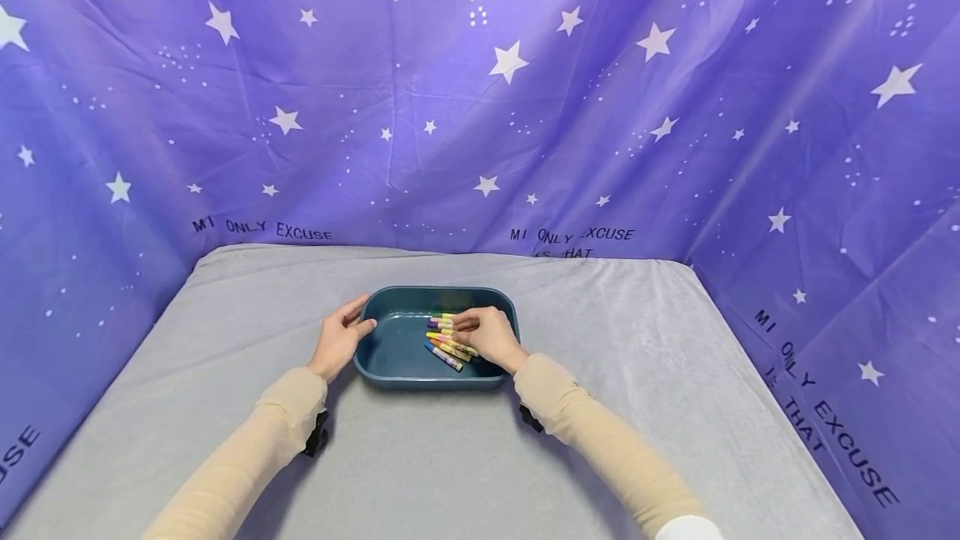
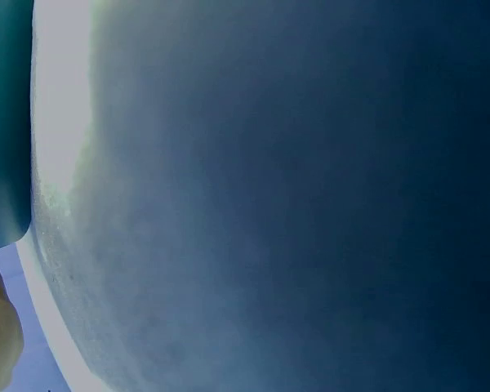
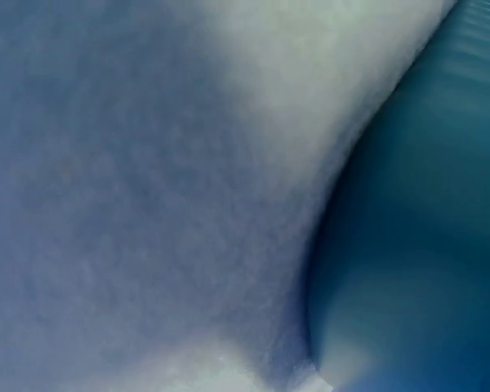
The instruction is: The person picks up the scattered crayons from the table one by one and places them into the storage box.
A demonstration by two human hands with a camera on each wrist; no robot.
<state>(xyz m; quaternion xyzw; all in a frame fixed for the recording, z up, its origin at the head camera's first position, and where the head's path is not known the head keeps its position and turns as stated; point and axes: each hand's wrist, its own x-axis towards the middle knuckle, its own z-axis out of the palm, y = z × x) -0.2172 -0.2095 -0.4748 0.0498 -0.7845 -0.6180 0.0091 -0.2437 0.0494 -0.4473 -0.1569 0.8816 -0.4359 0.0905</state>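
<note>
A dark teal rectangular tray with raised walls lies on the cloth-covered table. My left hand grips its left end, thumb over the rim and fingers along the outside wall. Inside, toward the right, several crayons in patterned wrappers lie side by side, among them a blue-tipped crayon at the near side. My right hand reaches over the right wall, its thumb and fingers curled about the crayons and pinching at them; the hand hides their right ends. Both wrist views show mainly cloth and the tray's outer wall.
Grey cloth covers the table all around the tray. Purple curtains with white stars and black lettering hang behind and at both sides. Dark wrist devices sit under the beige sleeves.
</note>
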